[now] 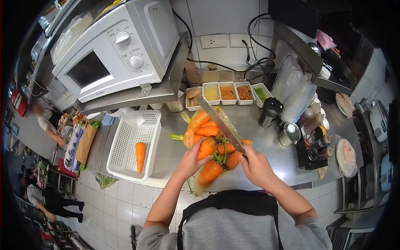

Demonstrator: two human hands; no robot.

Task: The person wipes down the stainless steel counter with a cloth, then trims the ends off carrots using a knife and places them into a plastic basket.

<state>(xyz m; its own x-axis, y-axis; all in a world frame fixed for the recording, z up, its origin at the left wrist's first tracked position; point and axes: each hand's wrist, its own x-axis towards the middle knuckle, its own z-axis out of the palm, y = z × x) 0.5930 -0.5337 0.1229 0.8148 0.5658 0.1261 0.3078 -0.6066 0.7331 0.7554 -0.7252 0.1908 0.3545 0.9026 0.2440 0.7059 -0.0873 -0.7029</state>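
My left hand (191,159) is closed round a thick carrot (208,146), its dark top end facing the knife. In my right hand (256,166) is the handle of a large knife (221,125), the blade slanting up and to the left over the pile. Beneath and around both hands lie several other carrots (210,173) on an open clear plastic bag (199,118), some with green stems. To the left, a single peeled-looking carrot (141,157) rests in a white perforated basket (156,137).
A microwave (118,50) sits on a shelf at upper left. Small food trays (228,93) line the back. A black-lidded cup (271,112), a metal pot (289,134) and bottles (314,125) stand right. Two people (50,123) (48,200) are at far left.
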